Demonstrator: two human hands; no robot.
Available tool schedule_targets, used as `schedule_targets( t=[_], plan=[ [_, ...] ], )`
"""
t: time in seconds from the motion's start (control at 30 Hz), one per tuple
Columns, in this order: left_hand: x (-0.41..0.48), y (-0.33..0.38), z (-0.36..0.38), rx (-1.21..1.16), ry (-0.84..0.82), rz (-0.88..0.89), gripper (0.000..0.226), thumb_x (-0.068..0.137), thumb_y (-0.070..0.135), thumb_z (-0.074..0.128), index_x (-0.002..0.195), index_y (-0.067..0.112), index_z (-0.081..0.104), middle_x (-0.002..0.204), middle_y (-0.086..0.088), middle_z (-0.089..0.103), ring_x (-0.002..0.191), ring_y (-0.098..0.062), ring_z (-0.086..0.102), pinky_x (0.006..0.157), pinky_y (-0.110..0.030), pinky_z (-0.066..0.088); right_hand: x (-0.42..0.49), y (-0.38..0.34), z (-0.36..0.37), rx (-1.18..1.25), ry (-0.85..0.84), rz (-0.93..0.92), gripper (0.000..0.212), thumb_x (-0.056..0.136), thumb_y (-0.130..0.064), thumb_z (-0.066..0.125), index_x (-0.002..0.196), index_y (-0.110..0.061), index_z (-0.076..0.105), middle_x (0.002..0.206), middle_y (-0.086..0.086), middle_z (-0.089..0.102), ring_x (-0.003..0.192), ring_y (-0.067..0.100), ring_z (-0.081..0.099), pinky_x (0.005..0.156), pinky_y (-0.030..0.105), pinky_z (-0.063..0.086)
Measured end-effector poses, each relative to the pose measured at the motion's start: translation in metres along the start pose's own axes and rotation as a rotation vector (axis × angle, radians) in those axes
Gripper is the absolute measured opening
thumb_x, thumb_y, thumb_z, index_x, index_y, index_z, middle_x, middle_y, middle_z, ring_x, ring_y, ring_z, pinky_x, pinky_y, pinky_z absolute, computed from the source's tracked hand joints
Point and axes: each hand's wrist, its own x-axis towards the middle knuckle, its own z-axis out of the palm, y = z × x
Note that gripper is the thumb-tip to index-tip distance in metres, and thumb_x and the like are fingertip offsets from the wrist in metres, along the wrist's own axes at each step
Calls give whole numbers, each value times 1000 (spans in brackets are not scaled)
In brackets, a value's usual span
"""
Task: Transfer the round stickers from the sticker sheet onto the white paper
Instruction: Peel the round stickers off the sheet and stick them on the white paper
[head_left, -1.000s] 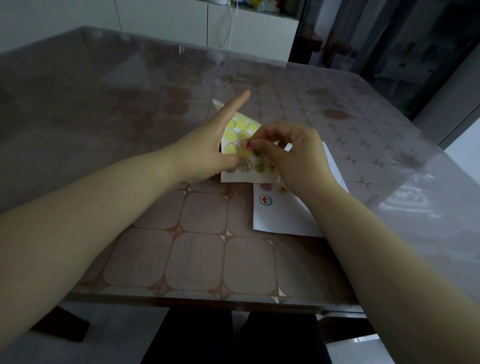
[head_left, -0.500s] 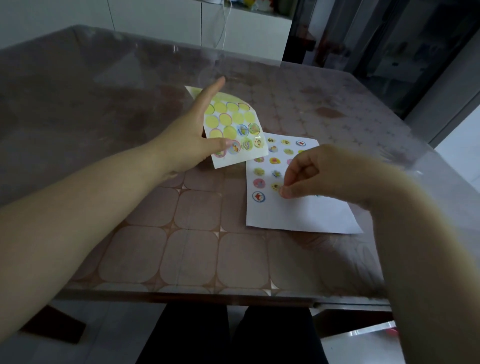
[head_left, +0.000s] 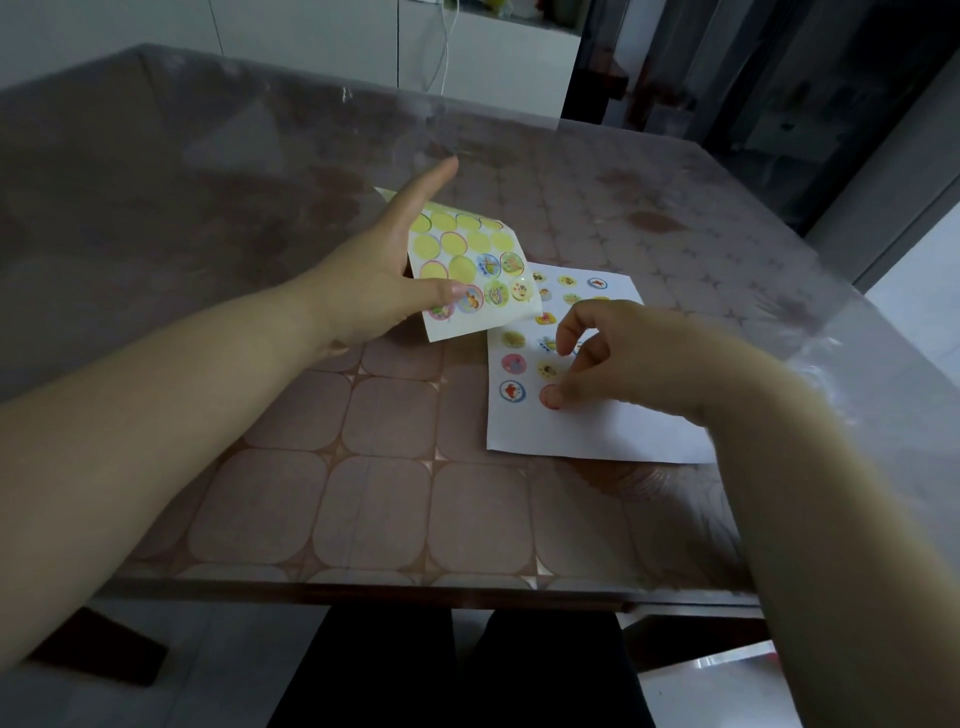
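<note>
While the right hand presses a pinkish round sticker onto the flat white paper, the left hand holds the glossy rectangular sticker sheet tilted up off the table, overlapping the paper's far-left corner.

Left: thumb flat on the sheet's near-left corner, pinching against fingers hidden beneath. Index finger is straight, pointing away.
Right: one digit tip, seemingly the thumb, on the sticker. Other fingers are loosely curled above the paper, holding nothing.

The white paper lies flat toward the table's right edge, set back from the near edge. Rows of stickers cover its left part; the near-right part is bare.

Handling, judged: stickers are featherlight, thin, limp and tacky-backed, so they are likely to curl or cling to skin. Best lifted with a nail under the rim and held by the edge only. The sheet is light and bends readily, so the corner pinch braces it. About seven printed stickers remain at its near end; the yellow circles look emptied.

Around: brown tile-patterned table under a clear glossy cover. White cabinets and a hanging cable stand past the far edge. Nothing lies between sheet and paper.
</note>
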Motion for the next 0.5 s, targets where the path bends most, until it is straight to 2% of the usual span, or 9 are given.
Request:
schedule_targets(
  t=[0.1,0.2,0.27,0.33,0.4,0.5],
  plan=[
    [0,0,-1,-16,2,2,89,79,-6,63,140,39,18,124,6,54,108,-12,61,99,-39,45,2,-2,1,-28,-11,13,31,70,-33,78,83,-30,50,85,-5,55,78,16,52,67,29,42],
    [0,2,-1,-35,-11,11,89,79,-7,63,141,38,18,127,3,53,109,-13,61,98,-39,46,5,-5,-2,-152,-8,38,38,66,-41,78,86,-30,47,90,-7,51,73,13,50,58,25,39],
    [0,2,-1,-41,-27,19,89,79,-7,62,141,39,18,123,0,57,106,-13,62,96,-38,48,8,-6,-8,-291,15,75,56,59,-52,78,95,-22,48,97,-7,53,73,10,50,58,24,38],
    [-1,3,-1,-53,-44,19,89,79,-6,63,140,40,18,121,-1,59,106,-15,63,95,-39,48,11,-6,-12,-388,5,110,74,54,-61,75,101,-9,52,106,3,60,72,13,50,63,27,35],
    [-2,3,-2,-65,-51,21,90,78,-4,65,140,41,19,123,0,57,109,-15,61,97,-41,46,14,-6,-13,-447,-12,106,72,53,-66,73,88,-7,50,101,8,62,68,15,43,60,28,30],
    [-3,3,-2,-71,-41,26,90,73,3,68,138,43,21,128,6,52,112,-14,59,99,-41,45,15,-7,-20,-501,-10,62,64,55,-69,68,77,-13,46,83,1,54,62,13,37,57,28,27]
  ],
)
